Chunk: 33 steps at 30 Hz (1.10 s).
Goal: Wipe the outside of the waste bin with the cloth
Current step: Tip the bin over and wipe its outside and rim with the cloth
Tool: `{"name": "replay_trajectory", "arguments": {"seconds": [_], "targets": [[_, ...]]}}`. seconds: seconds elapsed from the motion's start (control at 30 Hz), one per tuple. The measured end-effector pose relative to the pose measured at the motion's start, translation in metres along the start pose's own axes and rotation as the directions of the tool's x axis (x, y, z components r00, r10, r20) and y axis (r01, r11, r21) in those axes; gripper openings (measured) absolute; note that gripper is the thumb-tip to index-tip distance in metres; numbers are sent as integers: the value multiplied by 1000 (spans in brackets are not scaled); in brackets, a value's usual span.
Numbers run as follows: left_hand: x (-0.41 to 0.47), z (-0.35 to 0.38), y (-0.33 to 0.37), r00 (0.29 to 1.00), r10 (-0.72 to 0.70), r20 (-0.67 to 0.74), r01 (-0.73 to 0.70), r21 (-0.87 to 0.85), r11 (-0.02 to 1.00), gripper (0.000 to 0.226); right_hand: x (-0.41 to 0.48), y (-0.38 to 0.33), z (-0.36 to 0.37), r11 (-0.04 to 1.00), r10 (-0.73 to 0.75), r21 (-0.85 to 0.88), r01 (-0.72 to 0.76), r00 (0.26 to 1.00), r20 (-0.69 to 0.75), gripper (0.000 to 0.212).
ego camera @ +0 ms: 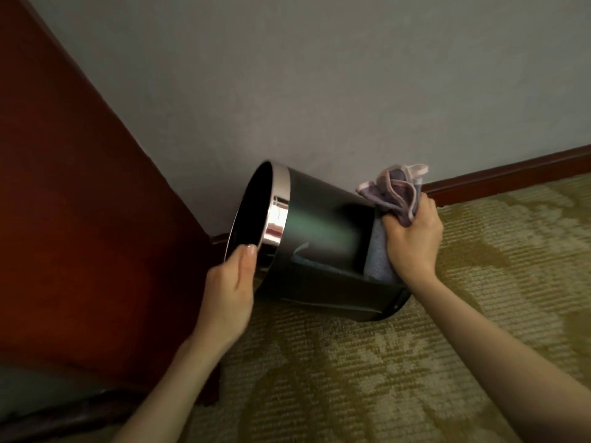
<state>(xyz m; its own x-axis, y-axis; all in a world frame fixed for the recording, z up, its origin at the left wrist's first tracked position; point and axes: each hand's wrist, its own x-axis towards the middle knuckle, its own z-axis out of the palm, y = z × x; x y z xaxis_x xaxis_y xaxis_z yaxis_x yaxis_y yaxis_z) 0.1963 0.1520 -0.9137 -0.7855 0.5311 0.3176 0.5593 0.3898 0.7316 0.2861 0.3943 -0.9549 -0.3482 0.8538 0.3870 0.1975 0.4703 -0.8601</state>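
A dark round waste bin with a shiny metal band at its rim is tipped on its side above the carpet, its mouth facing left. My left hand grips the rim, thumb on the metal band and fingers hidden inside. My right hand presses a grey-purple cloth with pale edging against the bin's side near its base. Part of the cloth bunches above my fingers; another part lies flat under my palm.
A dark reddish wooden furniture panel stands close at the left. A grey wall with a brown skirting board runs behind the bin. Patterned olive carpet covers the floor at the right and front.
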Motion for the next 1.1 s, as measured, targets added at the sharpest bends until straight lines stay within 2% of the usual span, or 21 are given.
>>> {"name": "replay_trajectory", "arguments": {"seconds": [0.2,0.37,0.57,0.67,0.8,0.93,1.1], "targets": [[-2,28,-8,976,101,-193,-120,-89,989,37,2,16,-10,996,-36,-86,36,999,11,23],[-1,36,-17,955,264,-133,-266,3,964,39,2,25,-14,992,-26,-122,24,999,-18,23],[7,28,-14,972,191,-134,-199,-45,979,40,5,29,-13,981,-69,-179,71,997,16,24],[3,25,-14,977,182,-110,-191,-76,979,40,7,36,-16,953,-126,-267,141,989,74,23],[1,24,-5,985,161,-61,-164,-47,985,49,13,44,-22,916,-129,-363,171,982,138,25],[8,18,14,989,147,33,-148,6,989,54,19,47,-29,923,-108,-351,156,982,153,22],[18,12,39,990,52,131,-60,59,996,64,23,50,-40,944,-34,-317,94,981,190,19]]}}
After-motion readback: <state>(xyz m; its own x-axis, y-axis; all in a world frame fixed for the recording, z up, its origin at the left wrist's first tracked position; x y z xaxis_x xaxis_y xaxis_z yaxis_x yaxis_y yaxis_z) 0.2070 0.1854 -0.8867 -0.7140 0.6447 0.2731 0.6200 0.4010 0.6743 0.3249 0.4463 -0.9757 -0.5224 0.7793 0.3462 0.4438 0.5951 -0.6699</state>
